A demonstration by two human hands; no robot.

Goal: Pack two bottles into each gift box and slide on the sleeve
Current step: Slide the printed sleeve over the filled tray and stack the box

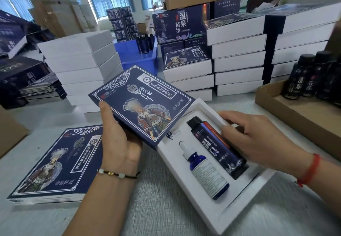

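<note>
Risk first: L hand (118, 139) holds the sleeve (142, 104) up at frame centre, thumb curled over its left edge, lower corner just over the gift box (245, 195) top-left rim. If the sleeve mouth isn't squared to the box end it will likely catch on the white rim or buckle. The dark bottle (217, 145) looks not fully seated, R hand (258, 143) fingers curled round its upper part w/ thumb on the cap side; a proud bottle would jam the sleeve. Box sits angled on the table (166, 208), lower right, and could skid when pushed since neither hand pins it.

Containers: gift box has a white insert w/ 2 slots. Left slot: small blue dropper bottle (204, 173), lying flat, white cap toward upper left. Right slot: dark bottle, black cap same way. Both bottles in, so sleeve step looks next.

Cardboard tray (287, 113), right edge: more dark bottles (313, 75) standing upright. Blue crate (136, 58), upper centre: a few upright dark bottles. Flat sleeve stack (53, 165) lower left. White boxes (238, 58) stacked behind, upper centre-right.
</note>
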